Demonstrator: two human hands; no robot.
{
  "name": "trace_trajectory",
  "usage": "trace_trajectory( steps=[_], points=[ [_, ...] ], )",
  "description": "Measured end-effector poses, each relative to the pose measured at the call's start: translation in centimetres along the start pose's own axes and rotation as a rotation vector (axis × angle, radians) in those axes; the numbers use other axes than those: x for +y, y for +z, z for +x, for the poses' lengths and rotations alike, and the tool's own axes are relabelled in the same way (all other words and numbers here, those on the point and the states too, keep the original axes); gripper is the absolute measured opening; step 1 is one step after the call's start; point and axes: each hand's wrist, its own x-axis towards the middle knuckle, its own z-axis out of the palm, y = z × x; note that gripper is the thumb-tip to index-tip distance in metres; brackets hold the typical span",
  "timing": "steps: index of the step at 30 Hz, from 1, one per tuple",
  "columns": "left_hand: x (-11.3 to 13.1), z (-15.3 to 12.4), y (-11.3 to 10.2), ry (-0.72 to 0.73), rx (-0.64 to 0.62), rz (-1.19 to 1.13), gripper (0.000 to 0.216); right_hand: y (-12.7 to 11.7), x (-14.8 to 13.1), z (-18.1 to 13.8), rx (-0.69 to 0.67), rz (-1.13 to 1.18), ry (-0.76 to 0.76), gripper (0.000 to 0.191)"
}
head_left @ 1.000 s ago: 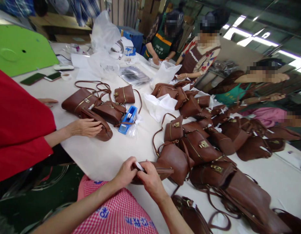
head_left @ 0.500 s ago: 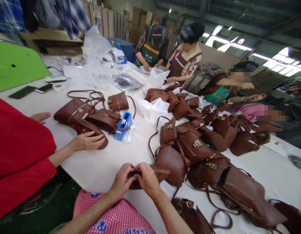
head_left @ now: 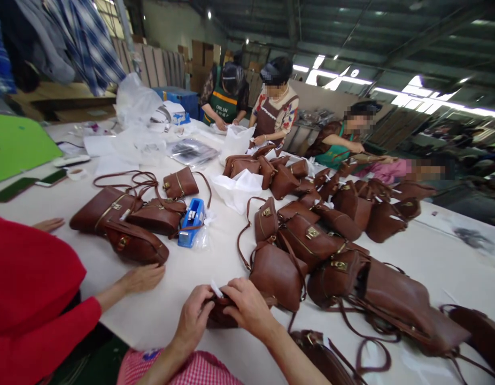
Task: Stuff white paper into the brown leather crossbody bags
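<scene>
Both my hands hold a small brown leather handbag (head_left: 222,316) low over the table's near edge. My left hand (head_left: 194,315) grips its left side, thumb toward the opening. On the other side my right hand (head_left: 247,306) curls over the top edge and covers much of the bag. A white tag or paper strip (head_left: 216,289) sticks up between my fingers. Just beyond, to the right, lies a larger brown handbag (head_left: 277,275) with a strap. A blue tape dispenser (head_left: 191,222) stands further off to the left.
A co-worker's red sleeve (head_left: 51,331) and hand (head_left: 145,278) are at my left, near a group of brown bags (head_left: 137,248). Several brown bags (head_left: 403,294) crowd the right of the white table (head_left: 183,270). More people stand across it, near white plastic bags (head_left: 237,141).
The view has shifted, tilting up and levelling. A white tag now shows upright at the bag between my hands. The co-worker's hand has come down off the bag's side to the table beside it.
</scene>
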Motion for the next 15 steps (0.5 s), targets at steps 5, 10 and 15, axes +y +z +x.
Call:
trace_trajectory(
  steps=[5, 10, 15],
  points=[
    [0.0, 0.6, -1.0, 0.006, -0.012, 0.036, 0.013, 1.8, -0.9, 0.7, 0.097, -0.023, 0.077, 0.031],
    [1.2, 1.2, -1.0, 0.045, 0.011, 0.153, 0.013, 2.1, -1.0, 0.3, 0.21, 0.031, 0.068, 0.035],
    [1.2, 1.3, -1.0, 0.066, 0.019, 0.175, 0.009, 2.1, -0.8, -0.7, 0.378, -0.002, 0.037, 0.017]
  ],
)
